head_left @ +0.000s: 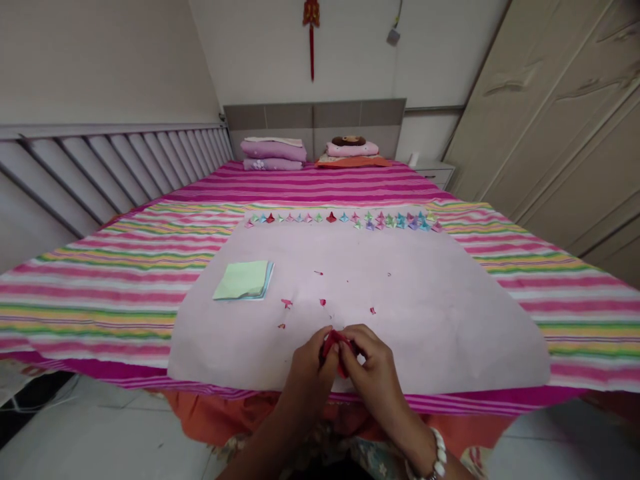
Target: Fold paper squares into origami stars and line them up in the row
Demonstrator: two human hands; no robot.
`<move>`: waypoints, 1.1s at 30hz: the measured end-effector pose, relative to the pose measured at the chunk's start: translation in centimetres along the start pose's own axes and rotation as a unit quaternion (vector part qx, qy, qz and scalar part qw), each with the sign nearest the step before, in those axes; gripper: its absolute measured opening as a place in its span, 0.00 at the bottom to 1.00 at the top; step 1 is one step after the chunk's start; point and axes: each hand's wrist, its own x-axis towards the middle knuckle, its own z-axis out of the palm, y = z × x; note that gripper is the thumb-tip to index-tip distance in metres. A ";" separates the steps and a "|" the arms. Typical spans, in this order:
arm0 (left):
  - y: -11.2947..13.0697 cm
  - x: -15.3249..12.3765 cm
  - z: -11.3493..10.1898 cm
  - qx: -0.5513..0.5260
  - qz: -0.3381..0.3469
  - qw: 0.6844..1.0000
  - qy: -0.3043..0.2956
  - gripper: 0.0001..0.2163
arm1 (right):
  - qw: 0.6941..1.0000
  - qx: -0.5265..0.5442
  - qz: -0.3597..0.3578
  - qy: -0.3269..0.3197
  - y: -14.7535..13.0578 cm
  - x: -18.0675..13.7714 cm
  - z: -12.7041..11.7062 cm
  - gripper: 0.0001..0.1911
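Sheet point(440, 300) lies flat on the bed point(90, 287), probably to give small work a firm, pale ground. Red paper point(336, 336) is held over the sheet's near edge, about mid-width. The left hand point(311, 365) and right hand point(374, 365) grip it from opposite sides, fingers closed down with hardly a gap, presumably so a creased piece cannot slip or spring open. It sits between thumbs and forefingers: a peak shows above the thumbs, a tip pokes out below, between them; the rest is hidden by the fingers. Paper stack point(244, 279) rests on the sheet's left part, likely to stay out from under the wrists yet within left reach. Folded pieces point(331, 217) line the sheet's far edge, two deep toward its right end, perhaps to save room. Scraps point(287, 304), mostly red, lie loose around the sheet's middle, in no evident order.
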 end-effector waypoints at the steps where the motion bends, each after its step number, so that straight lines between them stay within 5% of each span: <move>1: -0.2 0.1 0.0 -0.003 -0.005 1.000 -0.003 0.15 | 1.000 0.013 0.000 -0.002 0.1 0.0 0.0 0.10; 9: -0.1 0.8 -1.5 -0.221 -0.138 0.963 -0.072 0.16 | 0.970 0.190 0.153 0.004 1.0 0.4 -0.8 0.05; 15: 0.2 0.5 -2.3 -0.269 -0.112 0.945 -0.151 0.26 | 0.929 0.279 0.243 0.013 0.5 0.7 -1.4 0.05; 20: 0.0 0.7 -1.7 -0.194 -0.051 0.977 -0.066 0.09 | 0.901 0.349 0.257 -0.032 -0.1 0.8 -1.4 0.08; 24: -0.3 0.9 -1.4 -0.159 -0.036 0.987 -0.013 0.10 | 0.899 0.351 0.255 -0.062 -0.1 0.8 -1.2 0.12; 33: 0.3 0.9 -1.5 -0.237 -0.035 0.970 -0.046 0.10 | 0.919 0.282 0.265 -0.072 0.2 0.7 -0.6 0.17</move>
